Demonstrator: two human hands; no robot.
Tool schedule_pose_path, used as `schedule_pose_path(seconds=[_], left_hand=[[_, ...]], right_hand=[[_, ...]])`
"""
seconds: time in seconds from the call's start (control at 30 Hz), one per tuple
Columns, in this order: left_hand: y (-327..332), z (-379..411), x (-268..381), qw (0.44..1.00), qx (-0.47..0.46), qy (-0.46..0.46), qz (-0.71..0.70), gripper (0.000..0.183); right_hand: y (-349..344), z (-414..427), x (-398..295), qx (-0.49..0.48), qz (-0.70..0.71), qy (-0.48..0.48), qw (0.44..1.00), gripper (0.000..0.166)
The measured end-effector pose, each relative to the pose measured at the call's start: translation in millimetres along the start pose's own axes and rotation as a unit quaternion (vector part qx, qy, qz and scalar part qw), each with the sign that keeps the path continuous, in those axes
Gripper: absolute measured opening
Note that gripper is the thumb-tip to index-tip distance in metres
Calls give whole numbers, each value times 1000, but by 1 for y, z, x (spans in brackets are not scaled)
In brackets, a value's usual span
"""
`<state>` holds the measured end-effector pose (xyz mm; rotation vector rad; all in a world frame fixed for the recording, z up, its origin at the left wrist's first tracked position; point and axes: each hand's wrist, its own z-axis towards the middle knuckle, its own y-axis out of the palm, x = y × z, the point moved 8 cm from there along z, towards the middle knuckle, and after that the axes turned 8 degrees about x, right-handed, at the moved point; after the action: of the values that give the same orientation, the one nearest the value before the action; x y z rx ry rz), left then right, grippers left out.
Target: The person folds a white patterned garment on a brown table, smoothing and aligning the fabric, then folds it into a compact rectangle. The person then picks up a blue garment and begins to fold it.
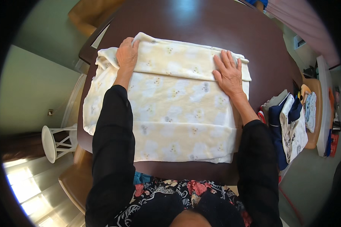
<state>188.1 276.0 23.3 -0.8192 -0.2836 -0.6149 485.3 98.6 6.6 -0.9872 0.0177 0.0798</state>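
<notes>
A cream and white patterned fleece blanket [176,96] lies partly folded on a dark brown table [187,25]. Its far edge is turned back in a long strip, and another layer edge runs across its near part. My left hand [127,54] is at the far left of this strip, thumb against the raised fold and fingers bent over the edge; whether they pinch the cloth I cannot tell. Bunched cloth lies just left of that hand. My right hand [229,72] rests flat, fingers spread, on the right end of the strip.
Folded clothes [294,124], navy and white printed, are stacked at the table's right edge. Beyond them a tan chair [314,142] holds more cloth. A white stool [49,144] and a brown chair [78,178] stand at the left. Another chair [88,17] is at the far left.
</notes>
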Motion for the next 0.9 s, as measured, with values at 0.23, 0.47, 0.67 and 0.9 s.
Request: schedule_pose_path(seconds=[0.23, 0.47, 0.67, 0.9], left_hand=[[-79, 17, -79, 987, 84, -77, 116, 26], [-49, -46, -104, 793, -233, -541, -153, 42], [-11, -46, -102, 645, -44, -612, -456, 34], [-1, -56, -29, 484, -49, -655, -578, 48]], right_hand=[[9, -3, 8, -9, 16, 20, 1000, 43], [12, -3, 6, -5, 24, 16, 1000, 43], [8, -1, 6, 2, 25, 8, 1000, 42], [8, -3, 8, 6, 29, 6, 1000, 41]])
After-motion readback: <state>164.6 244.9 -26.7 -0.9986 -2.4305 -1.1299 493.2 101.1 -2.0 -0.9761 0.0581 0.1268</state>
